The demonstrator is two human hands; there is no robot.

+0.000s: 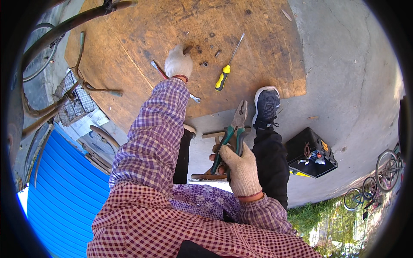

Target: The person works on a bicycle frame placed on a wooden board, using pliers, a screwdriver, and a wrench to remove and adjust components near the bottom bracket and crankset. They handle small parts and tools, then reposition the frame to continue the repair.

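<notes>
Right hand (244,170) wrapped round the green-handled pliers (240,117), over the gap between the feet! Left hand (178,62) down on the wooden board (150,30) near small metal parts (204,64), grip impossible to tell; looks like part-gathering, calling for a careful pinch.

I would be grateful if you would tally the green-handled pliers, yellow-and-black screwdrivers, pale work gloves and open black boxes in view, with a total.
Green-handled pliers: 1, in the right hand
Yellow-and-black screwdriver: 1
Pale work gloves: 2
Open black box: 1
Total: 5
</notes>
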